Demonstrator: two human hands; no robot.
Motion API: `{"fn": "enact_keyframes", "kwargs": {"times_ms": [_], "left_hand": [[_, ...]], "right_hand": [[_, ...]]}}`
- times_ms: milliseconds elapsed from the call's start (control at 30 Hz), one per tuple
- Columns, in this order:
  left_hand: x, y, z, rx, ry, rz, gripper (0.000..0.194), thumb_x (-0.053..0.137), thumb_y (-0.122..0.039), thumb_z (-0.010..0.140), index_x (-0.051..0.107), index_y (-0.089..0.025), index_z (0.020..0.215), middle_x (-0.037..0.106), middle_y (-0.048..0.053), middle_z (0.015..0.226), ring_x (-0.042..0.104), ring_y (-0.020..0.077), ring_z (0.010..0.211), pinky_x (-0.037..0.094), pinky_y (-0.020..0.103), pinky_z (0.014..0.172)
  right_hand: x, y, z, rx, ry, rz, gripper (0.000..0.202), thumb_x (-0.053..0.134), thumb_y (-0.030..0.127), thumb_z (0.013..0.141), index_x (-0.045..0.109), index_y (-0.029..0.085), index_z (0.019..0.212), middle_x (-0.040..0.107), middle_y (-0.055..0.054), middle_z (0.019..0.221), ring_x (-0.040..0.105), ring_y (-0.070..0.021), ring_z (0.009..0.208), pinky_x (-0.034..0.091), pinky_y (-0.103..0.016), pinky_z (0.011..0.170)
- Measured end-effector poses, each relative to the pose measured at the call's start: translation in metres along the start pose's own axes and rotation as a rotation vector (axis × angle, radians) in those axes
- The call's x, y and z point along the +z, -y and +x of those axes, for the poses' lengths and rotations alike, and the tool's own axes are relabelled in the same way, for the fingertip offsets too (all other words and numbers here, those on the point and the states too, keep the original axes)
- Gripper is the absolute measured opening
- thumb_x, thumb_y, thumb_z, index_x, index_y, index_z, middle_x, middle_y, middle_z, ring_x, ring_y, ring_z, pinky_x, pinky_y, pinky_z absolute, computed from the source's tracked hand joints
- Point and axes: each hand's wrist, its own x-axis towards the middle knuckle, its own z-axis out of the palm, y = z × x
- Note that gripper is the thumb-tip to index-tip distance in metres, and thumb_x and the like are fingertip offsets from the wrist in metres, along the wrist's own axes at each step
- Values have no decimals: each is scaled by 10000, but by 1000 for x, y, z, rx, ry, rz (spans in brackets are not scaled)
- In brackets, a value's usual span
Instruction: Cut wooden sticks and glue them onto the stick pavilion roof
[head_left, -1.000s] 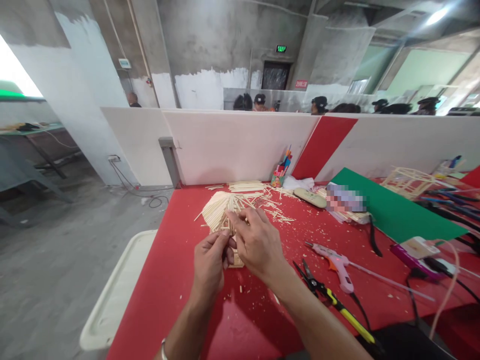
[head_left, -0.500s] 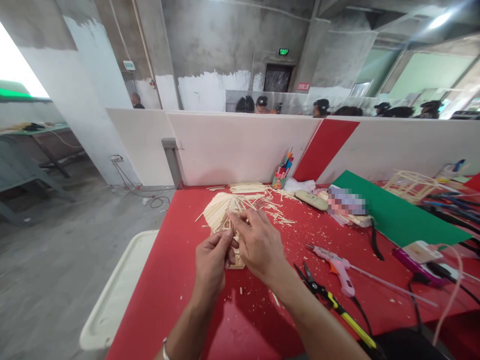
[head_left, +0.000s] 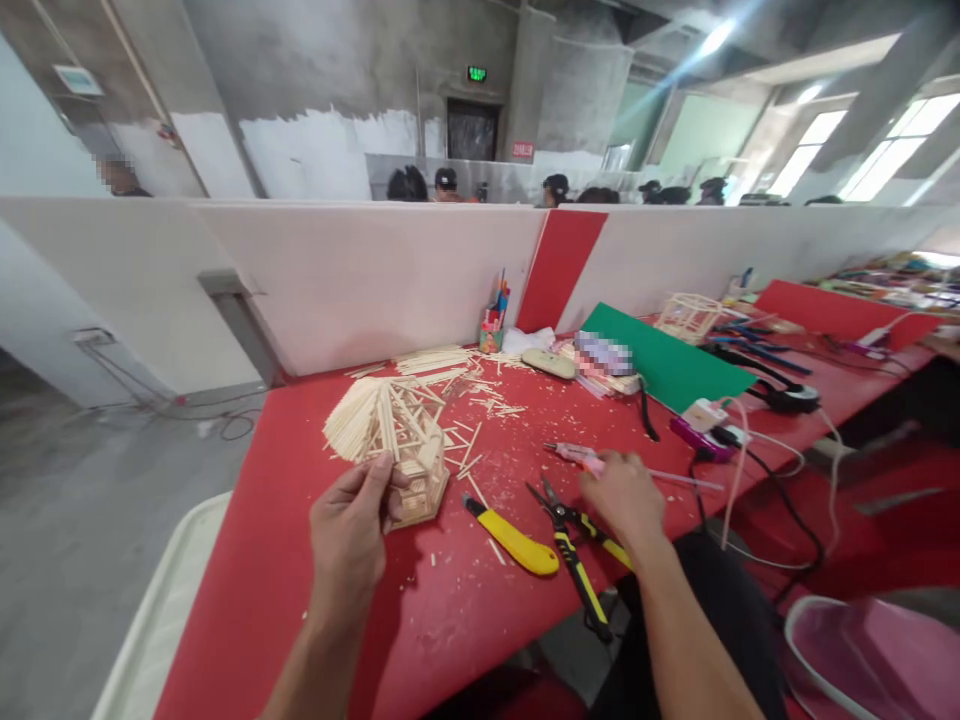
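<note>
My left hand point(head_left: 352, 515) is closed in a pinch at the front of a wooden stick model point(head_left: 424, 465); what lies between its fingertips is too small to make out. The model stands on the red table, with a fan-shaped roof of pale sticks on its left side. Over to the right, my right hand point(head_left: 624, 495) is closed round the handle of a pink glue gun point(head_left: 576, 455), whose nozzle points left. Just below that hand lie black and yellow pliers point(head_left: 571, 545), and left of them a yellow utility knife point(head_left: 517, 540).
Loose sticks point(head_left: 435, 360) and a pen cup point(head_left: 492, 334) are along the white partition point(head_left: 360, 290). A green board point(head_left: 660, 355), a purple power strip point(head_left: 701, 437) and cables are at the right. Several people's heads show beyond the partition.
My right hand has left the model and moved right to the glue gun, which it now grips. My left hand stays beside the model. The view has turned right, showing the knife and the whole pliers.
</note>
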Motion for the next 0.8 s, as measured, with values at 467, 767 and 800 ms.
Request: {"fn": "enact_keyframes", "kwargs": {"times_ms": [467, 767, 800], "left_hand": [[-6, 3, -12, 75, -5, 84, 338, 716, -450, 686, 656, -126, 611, 536, -21, 432, 396, 49, 352, 263, 166, 348], [-6, 3, -19, -19, -19, -93, 401, 747, -507, 620, 645, -127, 697, 580, -21, 519, 433, 42, 343, 248, 151, 322], [-6, 4, -21, -29, -17, -104, 407, 746, -514, 618, 638, -129, 693, 577, -25, 515, 429, 41, 337, 245, 150, 320]], "right_hand": [[-21, -3, 11, -131, 20, 465, 318, 404, 379, 779, 580, 186, 961, 584, -22, 649, 559, -192, 601, 414, -283, 536], [-100, 122, -17, -882, -454, 207, 291, 560, 440, 768, 539, 181, 899, 556, -34, 759, 494, -170, 661, 278, -262, 537], [-98, 128, -20, -926, -455, 142, 281, 538, 408, 788, 543, 172, 942, 575, -48, 805, 510, -179, 693, 272, -262, 539]]}}
